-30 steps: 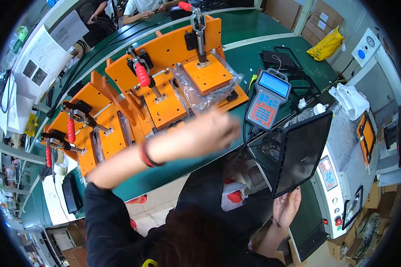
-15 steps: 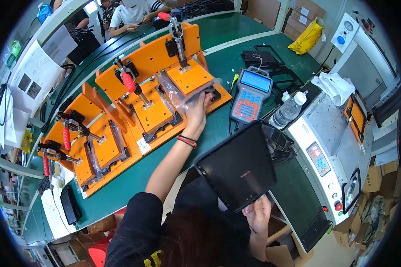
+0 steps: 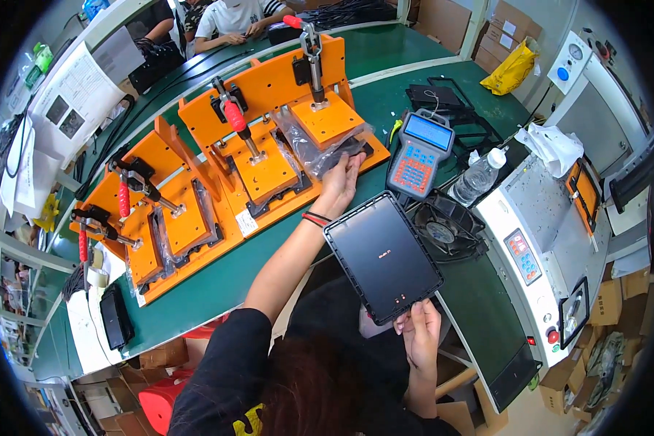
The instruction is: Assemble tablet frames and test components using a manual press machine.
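Note:
My right hand (image 3: 419, 330) pinches the lower corner of a black plastic cover (image 3: 386, 256), a rectangular shell with a raised rim, tilted in front of me. My left hand (image 3: 340, 180) reaches to the front edge of an orange clamping fixture (image 3: 229, 231), its fingers stretched out by a clear plastic bag (image 3: 318, 158). The bag sticks out around the rightmost orange press plate (image 3: 328, 122). Whether my fingertips touch the bag is hard to see. Above that plate stands a toggle clamp (image 3: 315, 69) with a red handle. The other stations hold similar plates and clamps.
Right of the fixture lie a blue-and-grey handheld device (image 3: 420, 156), a black fan (image 3: 447, 232) and a clear bottle (image 3: 478, 178). A white machine (image 3: 519, 254) with buttons stands at right. Black frames (image 3: 472, 123) lie behind. Across the bench sits another person (image 3: 240, 25).
The black cover has turned so that its inner face shows more fully. My left hand stays near the bag at the fixture. The whole view has shifted slightly.

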`<state>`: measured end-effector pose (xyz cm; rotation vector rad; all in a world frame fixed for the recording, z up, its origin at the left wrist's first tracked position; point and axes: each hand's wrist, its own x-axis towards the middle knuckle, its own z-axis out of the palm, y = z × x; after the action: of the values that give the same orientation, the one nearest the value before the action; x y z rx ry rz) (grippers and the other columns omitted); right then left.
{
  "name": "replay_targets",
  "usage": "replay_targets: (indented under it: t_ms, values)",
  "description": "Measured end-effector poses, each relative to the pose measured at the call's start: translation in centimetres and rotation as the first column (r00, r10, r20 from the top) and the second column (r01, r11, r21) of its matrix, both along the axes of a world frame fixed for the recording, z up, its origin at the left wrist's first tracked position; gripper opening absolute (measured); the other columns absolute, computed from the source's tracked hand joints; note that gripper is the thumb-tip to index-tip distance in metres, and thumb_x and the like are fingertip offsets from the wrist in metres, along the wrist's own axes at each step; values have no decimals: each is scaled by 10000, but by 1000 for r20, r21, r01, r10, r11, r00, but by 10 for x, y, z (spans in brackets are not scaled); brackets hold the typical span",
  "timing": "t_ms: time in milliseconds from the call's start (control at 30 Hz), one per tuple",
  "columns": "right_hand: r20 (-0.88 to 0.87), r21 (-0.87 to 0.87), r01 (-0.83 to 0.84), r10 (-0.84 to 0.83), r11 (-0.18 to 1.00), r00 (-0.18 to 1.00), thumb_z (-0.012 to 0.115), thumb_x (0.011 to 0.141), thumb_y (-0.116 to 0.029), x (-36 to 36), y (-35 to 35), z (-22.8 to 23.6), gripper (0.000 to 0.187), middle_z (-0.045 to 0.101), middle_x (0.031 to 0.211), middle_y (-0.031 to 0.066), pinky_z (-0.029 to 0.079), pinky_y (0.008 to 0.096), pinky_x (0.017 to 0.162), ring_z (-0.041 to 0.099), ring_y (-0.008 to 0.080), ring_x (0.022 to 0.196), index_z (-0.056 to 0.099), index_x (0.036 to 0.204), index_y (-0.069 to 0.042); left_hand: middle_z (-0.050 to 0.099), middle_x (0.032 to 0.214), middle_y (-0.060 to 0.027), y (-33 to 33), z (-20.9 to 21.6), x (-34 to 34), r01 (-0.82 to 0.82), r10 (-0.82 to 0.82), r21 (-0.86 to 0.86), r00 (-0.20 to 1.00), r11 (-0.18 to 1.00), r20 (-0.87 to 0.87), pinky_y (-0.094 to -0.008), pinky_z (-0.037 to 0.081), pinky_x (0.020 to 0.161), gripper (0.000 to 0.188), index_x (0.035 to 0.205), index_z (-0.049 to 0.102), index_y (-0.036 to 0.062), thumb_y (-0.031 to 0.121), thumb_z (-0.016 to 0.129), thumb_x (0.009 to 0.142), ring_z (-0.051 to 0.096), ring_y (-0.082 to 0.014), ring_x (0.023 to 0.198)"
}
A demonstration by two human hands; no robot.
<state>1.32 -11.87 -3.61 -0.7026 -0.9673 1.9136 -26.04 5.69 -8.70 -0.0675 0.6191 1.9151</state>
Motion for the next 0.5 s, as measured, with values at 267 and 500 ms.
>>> replay_targets:
  t_ms: [267,500]
  values:
    - [105,14,146,-147,989,984,446,961,-227,-6,2,7,208,544,712,39,393,222,524,492,85,598,520,929,-35,638,794,-62,-61,1,46,146,-297,-302,780,942,-551,-198,439,581,398,816,630,-38,307,478,943,558,-80,673]
    - [126,-26,57,-54,998,991,483,947,-221,-51,40,5,221,572,719,52,435,234,574,525,101,613,540,856,-29,604,905,-75,-135,-35,42,-28,-108,-211,788,977,-606,-252,482,684,185,901,560,-1,175,511,927,584,-134,773]
